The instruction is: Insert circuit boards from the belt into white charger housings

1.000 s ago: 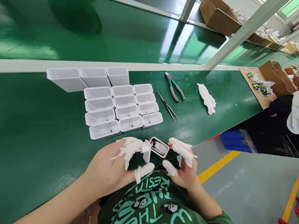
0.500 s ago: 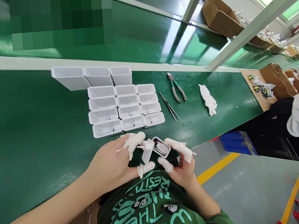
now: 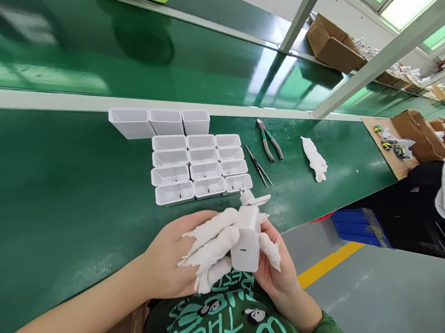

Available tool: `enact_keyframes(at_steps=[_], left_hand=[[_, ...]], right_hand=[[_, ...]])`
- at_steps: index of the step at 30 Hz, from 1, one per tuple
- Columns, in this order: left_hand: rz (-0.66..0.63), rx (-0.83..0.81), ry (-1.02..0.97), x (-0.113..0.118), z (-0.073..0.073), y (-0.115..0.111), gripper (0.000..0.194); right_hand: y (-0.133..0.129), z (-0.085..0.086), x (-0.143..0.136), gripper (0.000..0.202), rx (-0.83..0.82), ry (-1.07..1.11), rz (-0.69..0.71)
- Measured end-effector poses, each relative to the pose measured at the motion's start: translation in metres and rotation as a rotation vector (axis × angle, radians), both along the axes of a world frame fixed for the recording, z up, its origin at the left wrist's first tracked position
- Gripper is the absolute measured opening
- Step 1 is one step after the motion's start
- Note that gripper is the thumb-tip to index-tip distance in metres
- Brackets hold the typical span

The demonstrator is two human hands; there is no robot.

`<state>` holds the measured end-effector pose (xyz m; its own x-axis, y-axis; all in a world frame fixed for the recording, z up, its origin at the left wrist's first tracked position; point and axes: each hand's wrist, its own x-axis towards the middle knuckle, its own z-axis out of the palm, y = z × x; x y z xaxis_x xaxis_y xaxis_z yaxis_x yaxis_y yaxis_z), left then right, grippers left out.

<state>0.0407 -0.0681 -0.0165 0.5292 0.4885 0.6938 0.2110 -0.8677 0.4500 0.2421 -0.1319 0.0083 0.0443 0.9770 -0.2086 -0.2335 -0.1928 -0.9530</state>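
A white, box-shaped plastic housing [image 3: 244,240] with a dark slot is held at the near edge of the green worktop [image 3: 74,198]. The left hand [image 3: 194,251] and right hand [image 3: 273,260], white coverings on their fingers, grip its opposite sides, seemingly to steady it. A white pronged plug piece [image 3: 247,197] sits at its far end. Beyond, open white plastic shells [image 3: 175,202] stand in rows, perhaps for easy reach; slim metal tweezers [image 3: 260,168] lie beside them.

The shirt [image 3: 233,305] is dark green with mint lettering [image 3: 224,324] and panda prints [image 3: 256,315], and ragged-edged white covers [image 3: 209,251] sheathe the fingers [image 3: 231,234].
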Motion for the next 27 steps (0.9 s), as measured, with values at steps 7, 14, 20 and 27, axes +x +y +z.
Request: enact_keyframes(at_steps=[7, 14, 20, 27], left_hand=[[-0.061, -0.036, -0.020, 0.005, 0.010, 0.004, 0.070], [-0.070, -0.063, -0.017, 0.005, 0.014, 0.004, 0.075], [-0.052, -0.011, -0.009, 0.005, 0.011, 0.005, 0.063], [0.086, 0.165, -0.031, 0.008, 0.016, 0.012, 0.066]], right_hand=[[0.002, 0.002, -0.011, 0.043, -0.130, 0.162, 0.081], [0.004, 0.007, -0.011, 0.042, -0.228, 0.391, 0.125], [0.001, 0.006, -0.010, 0.047, -0.248, 0.366, 0.140], [0.060, 0.033, 0.041, 0.032, 0.012, 0.062, -0.088]])
